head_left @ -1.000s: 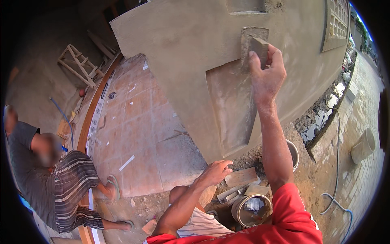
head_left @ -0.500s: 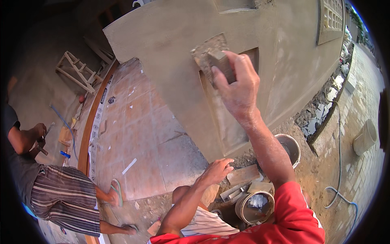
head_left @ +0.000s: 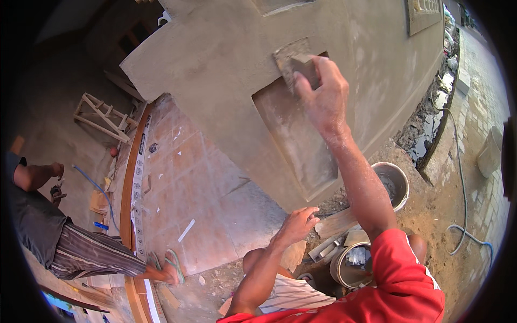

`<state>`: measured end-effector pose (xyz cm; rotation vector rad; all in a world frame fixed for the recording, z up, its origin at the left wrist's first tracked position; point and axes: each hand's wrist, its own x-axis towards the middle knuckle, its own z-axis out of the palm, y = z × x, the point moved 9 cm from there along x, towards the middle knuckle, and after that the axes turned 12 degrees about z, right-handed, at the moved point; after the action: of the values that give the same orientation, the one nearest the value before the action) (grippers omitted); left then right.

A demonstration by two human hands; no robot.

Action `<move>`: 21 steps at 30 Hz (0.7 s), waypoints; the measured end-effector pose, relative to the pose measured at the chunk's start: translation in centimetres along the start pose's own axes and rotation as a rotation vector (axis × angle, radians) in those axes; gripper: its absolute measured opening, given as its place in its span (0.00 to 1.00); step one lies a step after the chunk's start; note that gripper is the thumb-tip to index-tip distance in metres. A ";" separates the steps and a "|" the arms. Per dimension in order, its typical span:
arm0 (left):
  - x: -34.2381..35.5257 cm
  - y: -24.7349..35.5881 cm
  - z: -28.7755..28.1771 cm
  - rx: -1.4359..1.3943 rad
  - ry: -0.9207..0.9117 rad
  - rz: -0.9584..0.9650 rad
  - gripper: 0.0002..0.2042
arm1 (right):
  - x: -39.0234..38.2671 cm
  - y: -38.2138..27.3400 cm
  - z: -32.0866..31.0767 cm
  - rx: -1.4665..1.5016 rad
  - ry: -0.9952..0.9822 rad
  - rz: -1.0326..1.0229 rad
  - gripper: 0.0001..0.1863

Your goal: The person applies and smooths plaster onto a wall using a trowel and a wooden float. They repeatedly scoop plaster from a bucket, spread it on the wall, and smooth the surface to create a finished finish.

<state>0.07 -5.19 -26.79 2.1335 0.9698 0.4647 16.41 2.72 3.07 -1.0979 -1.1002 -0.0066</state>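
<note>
My right hand is closed round the block handle of a plastering float. The float's worn, mortar-coated board lies against the grey plastered wall, at the upper edge of a rectangular recess. Part of the board is hidden behind my fingers. Low by the wall's bottom corner, my left hand hangs with its fingers loosely bent and apart, holding nothing.
Two buckets, one with grey mix and one with murky water, stand near my right arm. Wood offcuts lie between them. At left a co-worker stands beside the tiled floor. A hose runs along the right.
My right hand has slid the float slightly right and up along the recess's top edge. The view has shifted. The co-worker's legs have come closer together.
</note>
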 end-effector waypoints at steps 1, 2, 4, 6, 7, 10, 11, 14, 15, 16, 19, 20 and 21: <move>-0.1 0.2 0.2 0.002 0.006 0.012 0.19 | 1.5 2.2 -0.7 0.070 0.014 0.179 0.18; -0.2 0.0 0.3 -0.004 0.008 0.011 0.19 | 1.5 2.9 -1.1 0.104 0.010 0.223 0.18; 0.0 -0.6 0.0 -0.007 0.023 0.008 0.19 | 1.8 3.4 -1.1 0.185 0.000 0.303 0.18; 0.1 -0.8 0.1 -0.010 0.006 -0.024 0.19 | -1.5 -0.9 0.5 0.140 -0.111 0.069 0.18; 0.1 -0.8 0.1 -0.011 -0.008 -0.041 0.19 | -2.9 -2.8 1.1 0.116 -0.163 -0.043 0.18; 0.2 -0.2 0.4 -0.020 -0.023 -0.035 0.19 | -1.6 -2.2 1.4 0.009 -0.112 -0.085 0.19; 0.1 -0.1 0.1 -0.020 -0.020 -0.033 0.19 | -0.1 -0.9 0.5 0.038 -0.049 0.014 0.20; -0.4 -0.1 0.6 -0.035 -0.018 -0.027 0.19 | 2.3 3.2 -1.8 0.165 0.059 0.252 0.19; -0.4 -0.3 0.4 -0.030 -0.017 -0.033 0.19 | 1.5 2.1 -1.5 0.202 0.033 0.231 0.19; -0.3 -0.4 0.3 -0.026 -0.012 -0.035 0.19 | 0.1 -0.3 -0.8 0.171 -0.034 0.118 0.19; -0.2 -0.7 0.6 -0.029 -0.026 -0.040 0.19 | -3.3 -4.7 1.6 0.000 -0.204 -0.128 0.19; -0.3 -0.6 0.7 -0.011 -0.030 -0.029 0.19 | -2.4 -3.5 0.9 0.005 -0.137 -0.074 0.19; -0.6 -0.6 0.7 0.006 -0.030 -0.020 0.19 | -0.9 -2.0 0.4 0.013 -0.075 -0.022 0.19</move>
<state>-0.27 -5.71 -27.74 2.1285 0.9766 0.4191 14.74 1.54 3.83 -1.0816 -1.1776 0.0243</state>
